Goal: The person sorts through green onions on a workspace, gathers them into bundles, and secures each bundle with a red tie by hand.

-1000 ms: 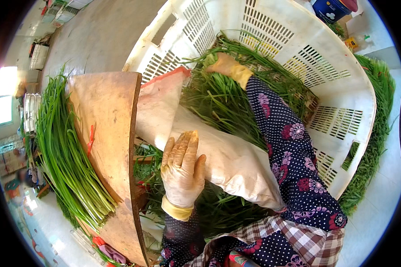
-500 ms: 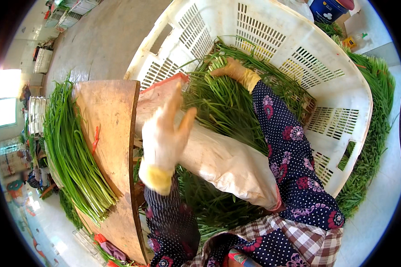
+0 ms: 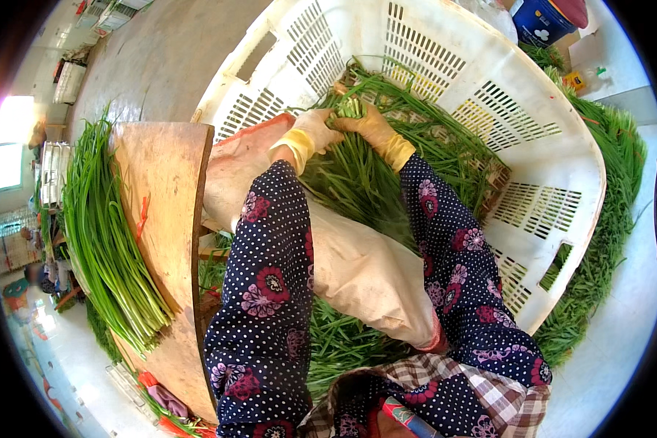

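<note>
Both my hands wear pale gloves with yellow cuffs and meet inside a large white slotted plastic crate [image 3: 482, 55]. My left hand [image 3: 314, 133] closes round one side of a bunch of green chives [image 3: 350, 108], near its pale cut ends. My right hand [image 3: 372, 133] grips the same bunch from the other side. Its long leaves trail toward me over more loose chives [image 3: 369, 190]. A cream sack [image 3: 369, 266] with a red hem lies over the crate's near side, under my forearms. The fingertips are partly hidden by the stems.
Left of the crate stands a wooden board [image 3: 160, 168] bearing a neat pile of chives [image 3: 109, 241] and a red tie [image 3: 142, 217]. Red strips [image 3: 150, 379] lie by its near end. More greens [image 3: 606, 197] line the right side. A blue bucket [image 3: 540, 20] sits far right.
My left hand has moved from above the sack, fingers spread, up and right to close on the chives. My right hand keeps its grip on the bunch, shifted slightly left.
</note>
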`<state>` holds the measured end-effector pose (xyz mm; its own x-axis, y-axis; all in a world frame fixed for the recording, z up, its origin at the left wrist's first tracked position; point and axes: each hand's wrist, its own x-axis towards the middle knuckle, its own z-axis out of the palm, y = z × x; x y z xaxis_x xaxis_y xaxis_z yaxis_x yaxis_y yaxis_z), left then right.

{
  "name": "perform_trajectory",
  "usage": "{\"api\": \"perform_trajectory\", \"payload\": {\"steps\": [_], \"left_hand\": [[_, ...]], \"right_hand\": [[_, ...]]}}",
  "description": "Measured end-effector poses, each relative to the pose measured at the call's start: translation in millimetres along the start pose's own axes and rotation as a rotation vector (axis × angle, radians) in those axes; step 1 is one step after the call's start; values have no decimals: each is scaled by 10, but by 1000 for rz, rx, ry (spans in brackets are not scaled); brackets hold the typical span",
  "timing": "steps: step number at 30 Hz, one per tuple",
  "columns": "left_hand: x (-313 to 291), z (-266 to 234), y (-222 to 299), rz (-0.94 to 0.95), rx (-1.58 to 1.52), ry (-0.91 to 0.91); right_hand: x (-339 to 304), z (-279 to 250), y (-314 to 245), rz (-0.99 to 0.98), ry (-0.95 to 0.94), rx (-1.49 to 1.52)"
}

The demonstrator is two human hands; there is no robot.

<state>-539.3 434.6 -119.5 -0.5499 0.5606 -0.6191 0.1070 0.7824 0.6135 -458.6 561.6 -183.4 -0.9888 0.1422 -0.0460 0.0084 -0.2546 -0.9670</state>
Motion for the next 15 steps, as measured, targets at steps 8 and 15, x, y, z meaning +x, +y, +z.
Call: {"api": "perform_trajectory", "payload": {"steps": [8,15], "left_hand": [[74,53,-32,-23,-131,-18],[43,75,-46,-83,-115,-21]], "right_hand": [[31,-84,9,63,39,61],[155,-125,35,71,-150,-330]]}}
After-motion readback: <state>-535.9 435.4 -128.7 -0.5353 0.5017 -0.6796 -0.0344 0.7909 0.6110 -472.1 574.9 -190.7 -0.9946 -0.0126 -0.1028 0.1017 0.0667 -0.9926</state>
